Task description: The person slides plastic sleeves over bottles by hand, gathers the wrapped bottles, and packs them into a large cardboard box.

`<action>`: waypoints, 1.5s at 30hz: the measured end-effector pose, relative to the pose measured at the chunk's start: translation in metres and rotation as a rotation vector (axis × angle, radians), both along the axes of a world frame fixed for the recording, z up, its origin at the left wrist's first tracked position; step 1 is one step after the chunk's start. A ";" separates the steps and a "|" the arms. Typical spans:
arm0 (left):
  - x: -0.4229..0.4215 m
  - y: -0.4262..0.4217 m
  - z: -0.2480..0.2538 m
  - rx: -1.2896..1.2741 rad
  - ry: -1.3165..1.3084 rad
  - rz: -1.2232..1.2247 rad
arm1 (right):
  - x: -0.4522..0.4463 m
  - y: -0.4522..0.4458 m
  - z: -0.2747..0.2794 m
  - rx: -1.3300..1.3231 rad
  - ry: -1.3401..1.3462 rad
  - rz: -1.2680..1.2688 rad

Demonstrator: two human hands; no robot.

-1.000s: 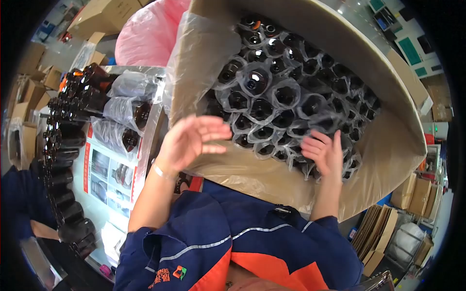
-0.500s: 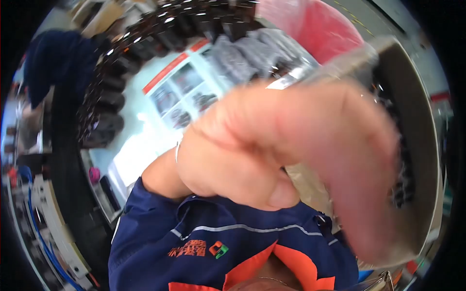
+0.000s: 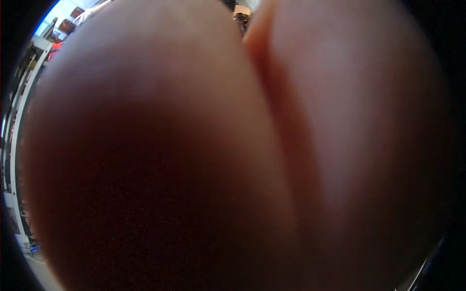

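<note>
Very close to the lens, my left hand (image 3: 208, 111) fills almost the whole head view as blurred, dark skin. Two broad finger-like shapes lie side by side, with a narrow reddish gap running down between them. Its fingertips and palm cannot be made out, nor whether it holds anything. No part of my right hand can be told apart. The bottles, the large box and the worktop are hidden behind the skin.
A pale metal frame (image 3: 18, 131) runs down the left edge. At the upper left are a light sleeve or arm (image 3: 92, 11) and brown, shiny objects (image 3: 67, 26). A small tan patch (image 3: 241, 9) shows at the top.
The view has swung left, away from the box of wrapped bottles. My left hand has come up from over the box to the lens. My right hand has left the view.
</note>
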State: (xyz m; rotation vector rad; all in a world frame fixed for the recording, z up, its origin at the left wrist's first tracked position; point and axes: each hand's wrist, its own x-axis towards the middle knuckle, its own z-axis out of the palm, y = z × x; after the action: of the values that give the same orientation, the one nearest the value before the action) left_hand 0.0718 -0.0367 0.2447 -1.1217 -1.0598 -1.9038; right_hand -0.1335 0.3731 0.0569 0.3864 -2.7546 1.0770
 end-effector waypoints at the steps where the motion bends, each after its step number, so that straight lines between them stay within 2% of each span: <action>1: 0.008 -0.003 0.000 0.028 0.009 0.014 | -0.002 -0.010 0.002 -0.003 -0.004 0.045; 8: 0.062 0.007 -0.008 0.211 0.086 0.033 | 0.010 -0.070 0.018 0.102 0.034 0.138; 15: 0.096 -0.012 -0.031 0.772 0.349 -0.165 | 0.033 -0.086 0.027 0.129 -0.003 0.100; 16: 0.056 -0.024 0.002 0.418 -0.026 -0.462 | 0.038 -0.090 0.031 0.114 -0.021 0.086; 17: 0.053 -0.022 0.001 0.413 -0.027 -0.480 | 0.039 -0.090 0.030 0.110 -0.018 0.068; 19: 0.049 -0.016 -0.004 0.463 0.124 -0.340 | 0.041 -0.086 0.029 0.123 -0.006 0.097; 23: 0.039 -0.014 -0.003 0.475 0.066 -0.502 | 0.048 -0.084 0.034 0.174 0.024 0.075; 32: 0.015 0.010 -0.007 0.506 0.152 -0.336 | 0.056 -0.071 0.037 0.193 0.011 0.026; 39: -0.003 0.032 -0.008 0.521 0.227 -0.221 | 0.057 -0.087 0.058 0.129 0.108 0.021; 44: 0.000 0.047 -0.007 0.550 0.264 -0.084 | 0.033 -0.128 0.062 -0.023 0.145 0.259; 45: 0.016 0.021 -0.008 0.352 0.018 -0.126 | 0.025 -0.140 0.064 -0.077 0.150 0.344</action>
State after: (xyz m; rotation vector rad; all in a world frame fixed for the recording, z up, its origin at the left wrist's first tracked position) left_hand 0.0880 -0.0153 0.2369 -1.0176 -0.6215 -2.0734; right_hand -0.1083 0.2334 0.1213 0.9151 -2.5630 1.1671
